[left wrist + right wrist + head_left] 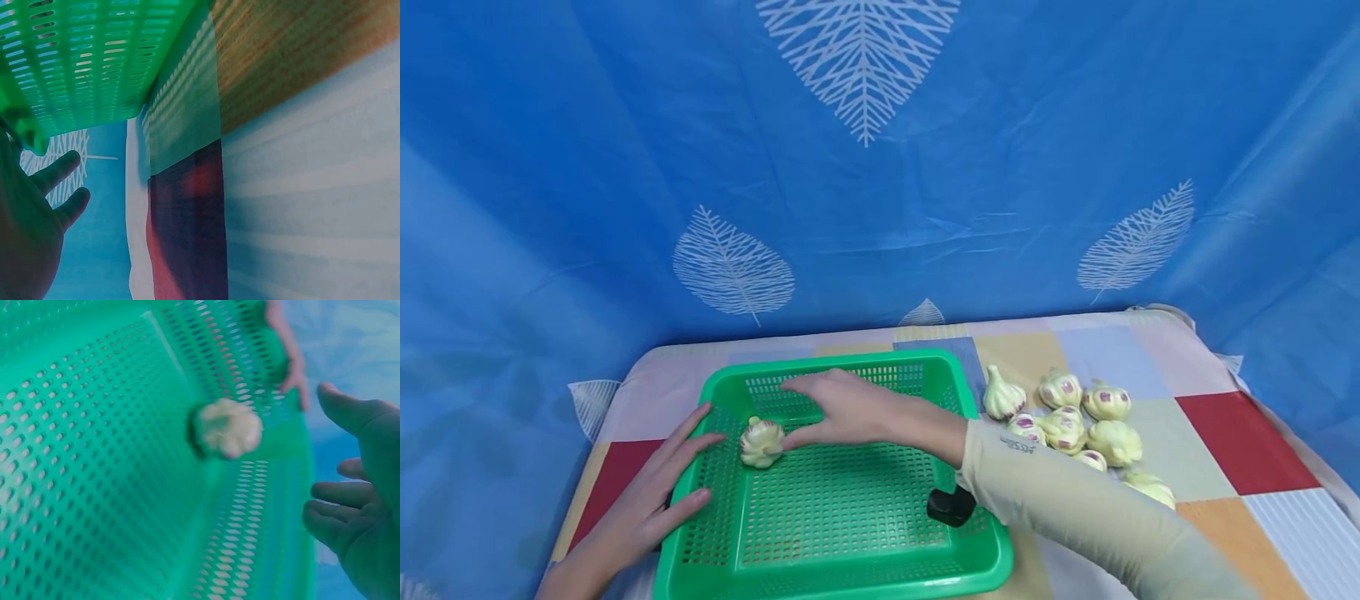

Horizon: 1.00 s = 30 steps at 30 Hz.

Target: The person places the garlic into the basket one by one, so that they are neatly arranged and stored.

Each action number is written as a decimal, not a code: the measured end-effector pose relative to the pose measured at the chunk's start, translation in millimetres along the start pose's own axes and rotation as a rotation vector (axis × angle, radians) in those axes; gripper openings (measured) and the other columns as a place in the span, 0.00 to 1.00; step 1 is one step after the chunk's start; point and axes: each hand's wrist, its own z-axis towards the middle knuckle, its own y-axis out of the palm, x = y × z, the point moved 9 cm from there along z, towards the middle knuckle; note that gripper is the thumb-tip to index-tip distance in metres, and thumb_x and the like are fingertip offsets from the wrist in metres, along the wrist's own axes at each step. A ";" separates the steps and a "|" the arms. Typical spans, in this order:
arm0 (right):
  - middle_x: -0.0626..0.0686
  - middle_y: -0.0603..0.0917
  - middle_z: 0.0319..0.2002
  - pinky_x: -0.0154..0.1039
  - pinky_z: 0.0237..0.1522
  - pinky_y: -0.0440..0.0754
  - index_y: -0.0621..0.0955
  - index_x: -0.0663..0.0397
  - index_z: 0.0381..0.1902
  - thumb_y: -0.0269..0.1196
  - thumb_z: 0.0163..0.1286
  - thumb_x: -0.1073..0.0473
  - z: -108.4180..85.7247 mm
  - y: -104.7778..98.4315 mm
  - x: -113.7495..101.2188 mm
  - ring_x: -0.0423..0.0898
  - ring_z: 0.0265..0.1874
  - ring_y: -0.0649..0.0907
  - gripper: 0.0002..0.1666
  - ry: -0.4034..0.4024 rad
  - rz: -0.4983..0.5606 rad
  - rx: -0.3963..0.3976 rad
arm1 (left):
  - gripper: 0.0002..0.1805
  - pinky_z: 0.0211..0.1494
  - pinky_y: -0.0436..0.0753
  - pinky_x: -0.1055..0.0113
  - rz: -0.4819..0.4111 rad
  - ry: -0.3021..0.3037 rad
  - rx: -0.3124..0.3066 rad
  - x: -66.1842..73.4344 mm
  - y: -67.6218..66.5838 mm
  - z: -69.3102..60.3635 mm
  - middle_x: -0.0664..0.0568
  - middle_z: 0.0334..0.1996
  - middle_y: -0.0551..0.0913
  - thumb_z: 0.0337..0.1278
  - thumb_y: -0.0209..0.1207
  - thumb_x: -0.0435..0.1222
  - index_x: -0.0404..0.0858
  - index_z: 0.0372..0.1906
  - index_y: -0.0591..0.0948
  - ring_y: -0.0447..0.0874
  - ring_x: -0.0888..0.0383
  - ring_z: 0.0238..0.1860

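Observation:
A pale garlic bulb (762,442) with purple streaks lies near the left wall inside a green plastic basket (850,579). My right hand (842,408) is over the basket beside the bulb, its fingers apart and holding nothing; in the right wrist view the bulb (230,428) is clear of the fingers. My left hand (658,492) rests on the basket's left rim, fingers spread. From the left wrist view, part of this hand (31,219) shows beside the basket's perforated wall (94,62).
Several garlic bulbs (1063,429) sit in a group right of the basket, some partly hidden by my right sleeve (1060,500). A patchwork cloth (1213,442) covers the table. Behind it hangs a blue curtain (925,208) with white leaf prints.

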 end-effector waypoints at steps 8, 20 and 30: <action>0.52 0.64 0.76 0.46 0.70 0.65 0.61 0.54 0.78 0.63 0.69 0.35 -61.9 -40.8 19.1 0.47 0.74 0.64 0.50 0.062 0.017 0.045 | 0.34 0.63 0.53 0.85 -0.020 0.012 -0.005 0.1 -0.9 -2.5 0.49 0.80 0.48 0.59 0.64 0.32 0.43 0.72 0.70 0.46 0.65 0.76; 0.50 0.64 0.76 0.61 0.67 0.66 0.62 0.49 0.79 0.64 0.71 0.40 -169.4 -62.8 69.7 0.54 0.74 0.64 0.46 0.189 0.073 0.314 | 0.34 0.63 0.62 0.80 -0.015 0.001 0.000 -3.8 2.4 -2.0 0.49 0.80 0.49 0.60 0.63 0.32 0.40 0.72 0.70 0.48 0.64 0.76; 0.49 0.73 0.70 0.34 0.62 0.73 0.68 0.41 0.75 0.73 0.64 0.58 -264.8 -68.0 106.1 0.42 0.67 0.73 0.44 0.326 0.106 0.598 | 0.34 0.64 0.55 0.84 -0.051 0.000 -0.004 -4.0 1.8 -1.4 0.49 0.80 0.48 0.60 0.62 0.31 0.40 0.72 0.69 0.47 0.63 0.76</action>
